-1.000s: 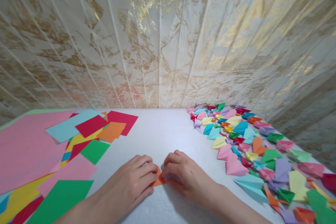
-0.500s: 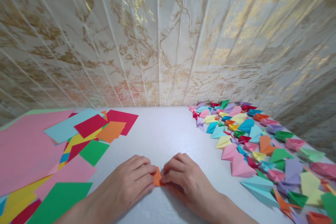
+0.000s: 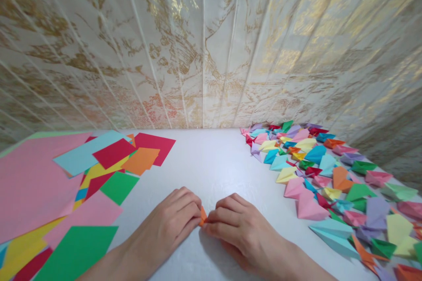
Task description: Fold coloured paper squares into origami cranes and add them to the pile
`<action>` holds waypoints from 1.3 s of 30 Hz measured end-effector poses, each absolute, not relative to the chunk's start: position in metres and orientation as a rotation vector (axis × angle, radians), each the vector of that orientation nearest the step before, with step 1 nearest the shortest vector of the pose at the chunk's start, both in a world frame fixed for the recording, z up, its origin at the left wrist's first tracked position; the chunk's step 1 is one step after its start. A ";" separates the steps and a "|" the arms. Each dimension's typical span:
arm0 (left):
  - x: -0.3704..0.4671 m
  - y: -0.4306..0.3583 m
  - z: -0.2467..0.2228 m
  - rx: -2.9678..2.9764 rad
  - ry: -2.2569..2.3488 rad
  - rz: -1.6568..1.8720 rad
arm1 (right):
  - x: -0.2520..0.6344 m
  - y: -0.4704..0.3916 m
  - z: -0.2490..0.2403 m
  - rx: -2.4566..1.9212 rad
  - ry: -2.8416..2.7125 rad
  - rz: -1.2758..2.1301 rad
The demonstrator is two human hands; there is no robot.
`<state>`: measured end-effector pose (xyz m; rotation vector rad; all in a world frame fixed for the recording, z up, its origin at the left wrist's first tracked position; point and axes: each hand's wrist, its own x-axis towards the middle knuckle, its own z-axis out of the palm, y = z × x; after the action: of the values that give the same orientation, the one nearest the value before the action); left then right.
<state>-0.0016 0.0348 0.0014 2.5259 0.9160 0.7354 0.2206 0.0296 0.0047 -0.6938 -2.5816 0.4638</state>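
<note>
Gold-patt. backdrop (image 3: pixel 184 48) behind wht tbl (image 3: pixel 207 162)

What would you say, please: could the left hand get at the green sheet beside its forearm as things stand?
Probably yes: the green sheet lies atop other sheets, with white tabletop between it and the left hand, though that hand may first have to release the orange paper.
</note>
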 end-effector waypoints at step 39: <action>0.000 0.033 -0.002 2.399 1.221 0.648 | 0.209 0.022 0.000 -0.748 -2.668 0.402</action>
<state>0.0000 0.0326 -0.0018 2.3991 1.2206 0.6477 0.2087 0.0222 -0.0005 -0.7477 -2.6679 0.4023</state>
